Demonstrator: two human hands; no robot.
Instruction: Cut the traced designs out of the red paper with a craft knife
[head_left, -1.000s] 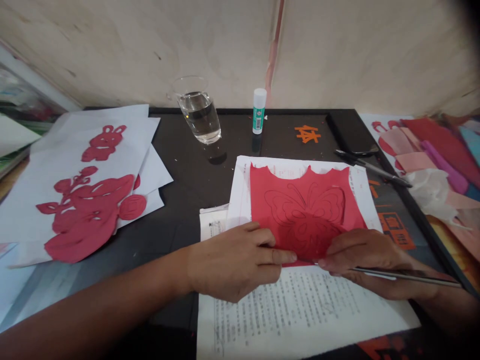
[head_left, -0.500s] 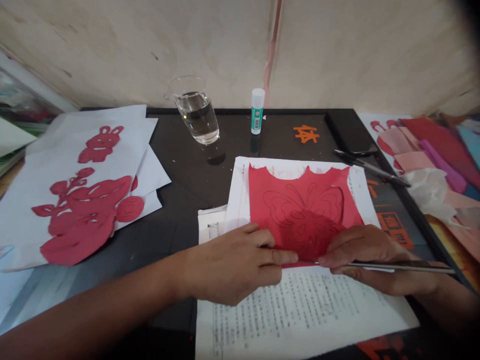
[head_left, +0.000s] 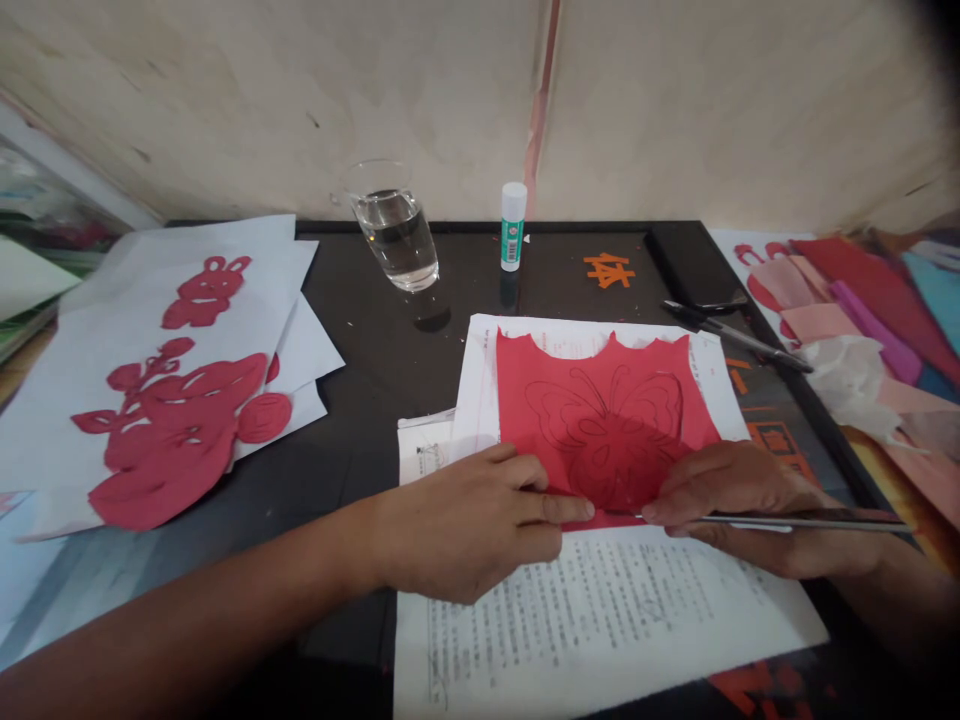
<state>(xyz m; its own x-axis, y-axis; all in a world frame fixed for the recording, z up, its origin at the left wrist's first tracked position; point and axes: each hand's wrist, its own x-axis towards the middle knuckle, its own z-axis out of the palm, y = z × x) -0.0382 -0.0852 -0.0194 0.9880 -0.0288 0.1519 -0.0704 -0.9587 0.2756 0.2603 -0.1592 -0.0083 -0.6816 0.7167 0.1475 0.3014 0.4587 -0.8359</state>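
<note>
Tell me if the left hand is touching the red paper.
Touching: the head view shows the left hand resting on the lower edge of the red paper.

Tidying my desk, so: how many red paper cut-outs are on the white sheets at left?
2: a rabbit above, a larger leafy shape below; a red scrap partly under the top sheet may be another.
</note>
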